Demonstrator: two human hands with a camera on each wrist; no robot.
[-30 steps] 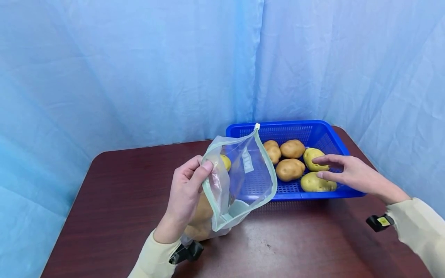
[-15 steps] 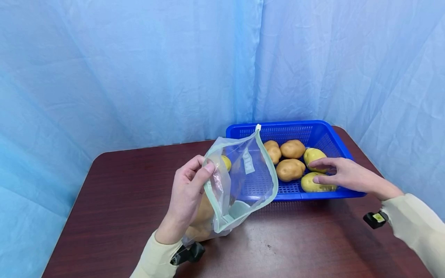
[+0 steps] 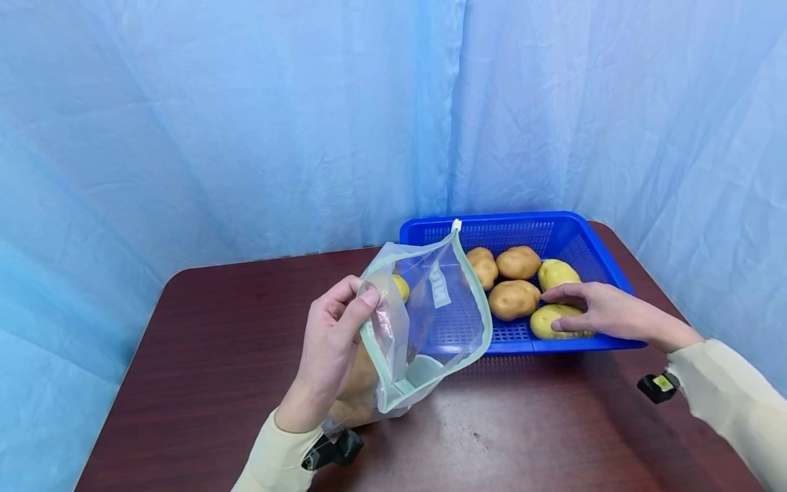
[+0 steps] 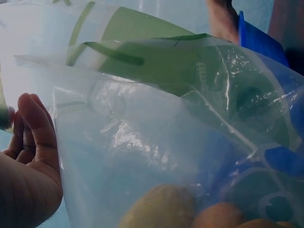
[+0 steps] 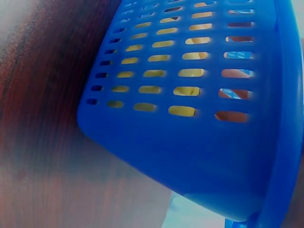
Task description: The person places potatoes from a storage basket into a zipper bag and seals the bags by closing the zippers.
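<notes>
Right hand has lowered onto the front potato, fingers spread, not yet curled. Left hand pinches the bag rim; keep its mouth wide.

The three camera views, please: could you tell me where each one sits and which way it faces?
Head: above, facing forward and down at the brown table; both hands, left and right, show.
Left wrist: close behind the clear green-edged zip bag; left hand's fingers show.
Right wrist: low, outside the blue slotted plastic basket; no hand clearly seen.
Shared: head and left wrist both show the bag.
</notes>
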